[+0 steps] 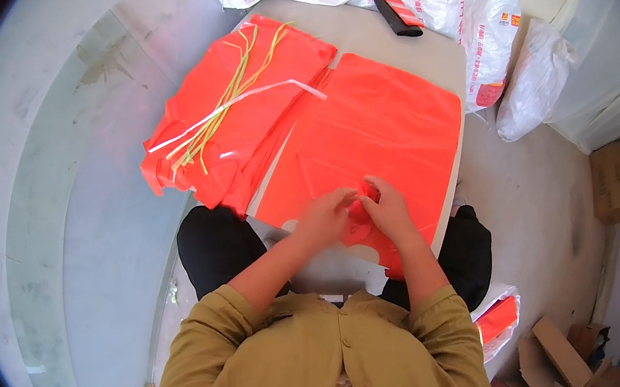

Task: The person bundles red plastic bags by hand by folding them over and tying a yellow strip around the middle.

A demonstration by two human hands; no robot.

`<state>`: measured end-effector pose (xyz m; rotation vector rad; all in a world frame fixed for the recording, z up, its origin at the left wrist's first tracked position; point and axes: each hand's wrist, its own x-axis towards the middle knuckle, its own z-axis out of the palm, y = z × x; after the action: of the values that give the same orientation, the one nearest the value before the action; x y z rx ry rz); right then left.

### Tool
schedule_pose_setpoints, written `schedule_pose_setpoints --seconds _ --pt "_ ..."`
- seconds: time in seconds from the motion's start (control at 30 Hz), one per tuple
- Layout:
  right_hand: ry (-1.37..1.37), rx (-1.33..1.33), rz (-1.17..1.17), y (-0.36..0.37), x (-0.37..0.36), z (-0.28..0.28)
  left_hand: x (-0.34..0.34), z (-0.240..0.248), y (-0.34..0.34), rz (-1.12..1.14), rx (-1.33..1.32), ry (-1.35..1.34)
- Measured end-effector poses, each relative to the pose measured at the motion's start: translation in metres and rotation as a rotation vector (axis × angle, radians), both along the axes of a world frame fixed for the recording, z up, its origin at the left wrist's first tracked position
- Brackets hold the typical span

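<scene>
A flat red plastic bag (382, 119) lies across the tabletop in front of me, with curved cut-outs along its near edge. Over that near part, my right hand (387, 209) pinches a gathered bit of the red plastic between thumb and fingers. Close beside it, my left hand (325, 219) has its fingers bent together at the same bunched plastic. What lies under the left fingertips is partly hidden. To the left rests a stack of red plastic bags (235, 87), with yellow-green strips (226, 107) and a white strip (237, 103) lying loose on top.
A black object with a red-and-white striped part (395, 17) lies at the table's (320, 26) far edge. White woven sacks (492, 39) stand beyond. Cardboard boxes (611, 184) are at the far right. An open bag with red contents (500, 321) sits low on the right.
</scene>
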<state>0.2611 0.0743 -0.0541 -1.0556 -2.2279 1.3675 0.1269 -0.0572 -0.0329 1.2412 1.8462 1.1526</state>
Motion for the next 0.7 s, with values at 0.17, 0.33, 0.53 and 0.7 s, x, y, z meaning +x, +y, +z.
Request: schedule_pose_setpoints --seconds 0.17,0.33,0.53,0.7 --pt "-0.03 0.069 0.002 0.003 -0.004 0.005 -0.037 -0.018 -0.012 0.06 0.155 0.365" --pt "0.002 0.124 -0.035 0.006 -0.002 0.006 -0.043 -0.016 -0.009 -0.094 0.13 0.713" --pt "-0.033 0.362 -0.04 0.004 -0.002 0.01 -0.037 -0.022 -0.002 -0.173 0.086 0.742" --pt "0.014 0.73 0.061 0.0 0.009 0.006 -0.032 -0.023 -0.002 -0.172 0.061 0.727"
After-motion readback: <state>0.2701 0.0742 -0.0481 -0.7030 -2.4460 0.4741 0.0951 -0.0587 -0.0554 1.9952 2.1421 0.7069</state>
